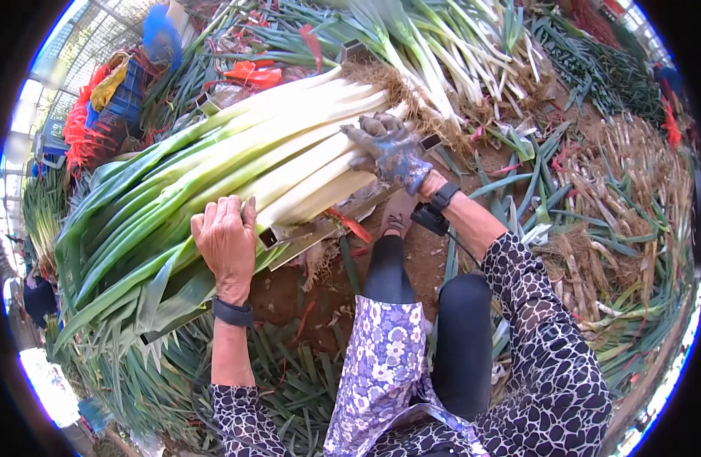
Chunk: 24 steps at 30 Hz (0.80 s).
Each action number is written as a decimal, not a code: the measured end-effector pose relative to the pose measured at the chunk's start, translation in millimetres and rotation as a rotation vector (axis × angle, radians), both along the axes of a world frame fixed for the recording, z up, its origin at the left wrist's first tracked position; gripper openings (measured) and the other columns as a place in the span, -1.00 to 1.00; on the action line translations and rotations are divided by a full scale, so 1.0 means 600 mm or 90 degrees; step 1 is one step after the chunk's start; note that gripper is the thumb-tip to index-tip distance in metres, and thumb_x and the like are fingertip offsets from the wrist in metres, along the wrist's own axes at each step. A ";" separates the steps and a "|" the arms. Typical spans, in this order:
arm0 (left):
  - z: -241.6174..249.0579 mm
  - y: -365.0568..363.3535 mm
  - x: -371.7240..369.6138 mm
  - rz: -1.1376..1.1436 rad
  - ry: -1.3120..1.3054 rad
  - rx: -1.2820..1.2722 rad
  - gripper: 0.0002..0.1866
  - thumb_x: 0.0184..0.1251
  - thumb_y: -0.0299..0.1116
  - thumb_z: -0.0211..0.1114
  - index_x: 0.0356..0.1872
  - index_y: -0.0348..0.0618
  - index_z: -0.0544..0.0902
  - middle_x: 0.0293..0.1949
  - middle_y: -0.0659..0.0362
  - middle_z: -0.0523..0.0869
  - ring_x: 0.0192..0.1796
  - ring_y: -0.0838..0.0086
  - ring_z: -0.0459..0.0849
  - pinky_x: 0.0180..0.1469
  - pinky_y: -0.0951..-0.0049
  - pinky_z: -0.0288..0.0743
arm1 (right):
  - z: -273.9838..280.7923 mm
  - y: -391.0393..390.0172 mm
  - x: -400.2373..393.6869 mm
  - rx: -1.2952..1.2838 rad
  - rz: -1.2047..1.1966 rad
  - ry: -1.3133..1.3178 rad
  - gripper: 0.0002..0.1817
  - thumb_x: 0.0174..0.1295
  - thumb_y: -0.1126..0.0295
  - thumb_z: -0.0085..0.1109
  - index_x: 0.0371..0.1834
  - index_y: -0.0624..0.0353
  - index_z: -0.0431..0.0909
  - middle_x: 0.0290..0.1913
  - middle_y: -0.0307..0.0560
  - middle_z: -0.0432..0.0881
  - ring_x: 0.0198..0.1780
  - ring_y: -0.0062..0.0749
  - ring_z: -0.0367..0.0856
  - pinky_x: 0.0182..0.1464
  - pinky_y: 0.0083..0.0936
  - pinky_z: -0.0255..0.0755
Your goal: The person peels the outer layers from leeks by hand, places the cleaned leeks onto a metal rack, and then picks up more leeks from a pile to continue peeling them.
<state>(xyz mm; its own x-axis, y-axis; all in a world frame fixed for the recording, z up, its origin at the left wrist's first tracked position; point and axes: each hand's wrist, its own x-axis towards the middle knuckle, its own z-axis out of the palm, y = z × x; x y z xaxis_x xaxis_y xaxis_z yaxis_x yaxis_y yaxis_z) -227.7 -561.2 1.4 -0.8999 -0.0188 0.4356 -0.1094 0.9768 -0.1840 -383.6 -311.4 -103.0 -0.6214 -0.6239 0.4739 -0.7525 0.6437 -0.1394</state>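
A thick bundle of large green onions (289, 145) lies slantwise before me, leaves toward the lower left and roots toward the upper right. It rests on a metal frame (309, 247), whose square tube ends stick out at the sides. My left hand (225, 240), bare, has its fingers curled over the near edge of the bundle where green turns to white. Gloved in grey and blue, my right hand (392, 152) lies across the white stalks near the roots, its fingers bent onto them. The undersides of both grips are hidden.
More green onions (442, 61) are heaped behind the bundle. Stalks with dry roots (624, 206) pile up at the right. Cut leaves (305, 388) cover the ground near my legs. Orange-red ties (255, 74) lie behind; a blue crate (126, 91) stands at the far left.
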 end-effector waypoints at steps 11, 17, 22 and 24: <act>-0.017 -0.012 0.008 0.005 0.009 -0.015 -0.76 0.24 -0.12 0.23 -0.39 -0.08 0.58 -0.39 0.23 0.59 -0.26 0.38 0.52 -0.17 0.36 0.28 | 0.058 0.081 -0.123 -0.176 0.132 -0.193 -0.59 0.10 0.35 0.24 0.09 -0.05 0.56 -0.01 0.01 0.57 0.01 -0.13 0.51 0.11 -0.30 0.41; -0.025 -0.019 0.012 -0.004 0.014 -0.017 -0.76 0.16 -0.13 0.30 -0.32 -0.07 0.59 -0.37 0.23 0.58 -0.24 0.38 0.52 -0.14 0.36 0.25 | 0.059 0.041 -0.107 0.079 0.165 -0.097 -0.73 0.15 0.29 0.18 -0.06 -0.06 0.65 -0.11 -0.11 0.61 0.00 -0.13 0.50 0.07 -0.26 0.40; -0.025 -0.011 0.013 -0.039 0.009 -0.002 -0.73 0.12 -0.23 0.34 -0.17 -0.04 0.62 -0.31 0.26 0.63 -0.20 0.41 0.53 -0.11 0.37 0.25 | 0.045 0.047 -0.100 0.003 0.190 -0.123 -0.63 0.19 0.33 0.09 0.10 -0.15 0.58 -0.01 -0.13 0.58 0.06 -0.20 0.45 0.13 -0.29 0.29; -0.028 -0.016 0.013 -0.052 0.002 0.008 -0.72 0.11 -0.29 0.34 -0.12 -0.04 0.62 -0.25 0.27 0.65 -0.17 0.42 0.54 -0.07 0.37 0.25 | 0.033 0.034 -0.080 0.020 0.166 -0.084 -0.59 0.17 0.39 0.07 0.12 -0.16 0.56 0.03 -0.11 0.57 0.08 -0.17 0.46 0.16 -0.27 0.31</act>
